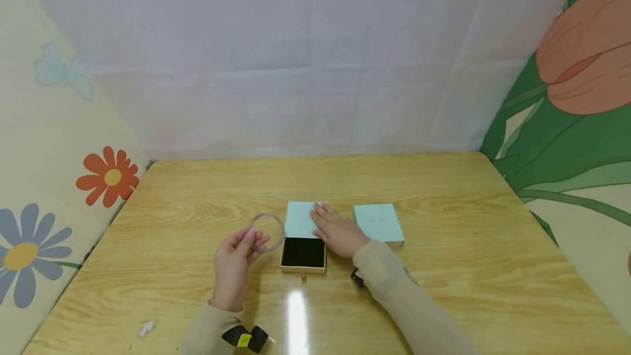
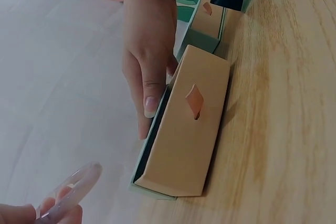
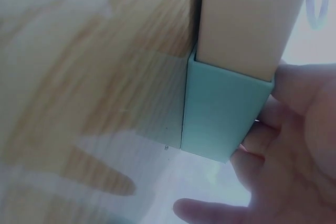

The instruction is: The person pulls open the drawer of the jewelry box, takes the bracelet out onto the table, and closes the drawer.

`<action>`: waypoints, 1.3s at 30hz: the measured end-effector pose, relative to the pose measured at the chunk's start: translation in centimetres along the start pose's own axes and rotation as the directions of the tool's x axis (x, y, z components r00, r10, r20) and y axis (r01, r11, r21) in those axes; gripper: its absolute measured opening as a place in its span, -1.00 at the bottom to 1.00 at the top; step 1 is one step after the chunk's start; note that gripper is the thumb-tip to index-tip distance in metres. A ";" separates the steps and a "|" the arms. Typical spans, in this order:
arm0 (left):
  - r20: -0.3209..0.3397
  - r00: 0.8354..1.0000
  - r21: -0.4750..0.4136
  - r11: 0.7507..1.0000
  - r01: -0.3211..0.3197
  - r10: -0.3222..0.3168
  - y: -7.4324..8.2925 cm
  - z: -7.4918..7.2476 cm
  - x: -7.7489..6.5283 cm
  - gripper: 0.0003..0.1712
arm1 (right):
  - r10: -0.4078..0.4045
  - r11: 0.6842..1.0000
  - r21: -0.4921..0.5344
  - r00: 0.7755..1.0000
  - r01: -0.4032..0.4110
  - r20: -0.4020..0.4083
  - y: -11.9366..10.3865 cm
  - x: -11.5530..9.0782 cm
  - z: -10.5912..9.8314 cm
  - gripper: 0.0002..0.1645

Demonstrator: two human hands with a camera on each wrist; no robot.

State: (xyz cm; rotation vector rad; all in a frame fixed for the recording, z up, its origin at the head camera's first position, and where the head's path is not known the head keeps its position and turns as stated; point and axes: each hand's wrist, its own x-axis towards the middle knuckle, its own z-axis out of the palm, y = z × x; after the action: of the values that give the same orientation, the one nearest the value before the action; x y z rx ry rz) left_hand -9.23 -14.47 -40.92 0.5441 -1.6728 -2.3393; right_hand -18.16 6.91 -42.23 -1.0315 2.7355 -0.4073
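Observation:
In the head view my left hand [image 1: 233, 270] pinches a thin, translucent pale-purple bangle [image 1: 283, 230] between thumb and fingers, upright just left of a small drawer box. That box has a light-blue sleeve [image 1: 298, 219] and a peach drawer [image 2: 191, 135] pulled out towards me, with a black lining [image 1: 304, 252] and a small diamond-shaped tab [image 2: 195, 101]. My right hand [image 1: 340, 233] rests on the right part of the sleeve, its fingers extended over the top. The right wrist view shows these fingers along the sleeve's upper edge.
A second light-blue box [image 1: 378, 222] stands right of the right hand, its drawer pushed in. Small white scraps [image 1: 146, 328] lie at the front left of the wooden table [image 1: 197, 190]. A white cloth [image 1: 276, 97] hangs behind, with flower-painted panels at both sides.

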 end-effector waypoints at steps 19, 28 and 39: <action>0.026 0.998 -0.052 0.996 0.066 -0.065 0.0 -0.3 0.3 -0.71 | 0.001 1.000 0.003 1.000 -0.001 -0.002 0.1 0.0 -0.1 -0.37; 0.023 0.993 -0.067 0.991 0.116 -0.115 -0.1 -0.5 0.5 -0.69 | 0.004 1.000 0.008 1.000 -0.004 -0.003 0.0 -0.1 -0.1 -0.37; 0.018 0.989 -0.060 0.987 0.151 -0.150 -0.2 -0.8 0.9 -0.74 | 0.001 1.000 0.000 1.000 -0.001 0.000 0.0 0.0 -0.1 -0.38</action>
State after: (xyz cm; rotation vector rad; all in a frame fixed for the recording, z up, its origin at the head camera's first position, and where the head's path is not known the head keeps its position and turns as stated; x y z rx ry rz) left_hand -9.70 -15.46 -41.46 0.6652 -1.6112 -2.4956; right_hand -18.15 6.94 -42.12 -1.0299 2.7361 -0.4068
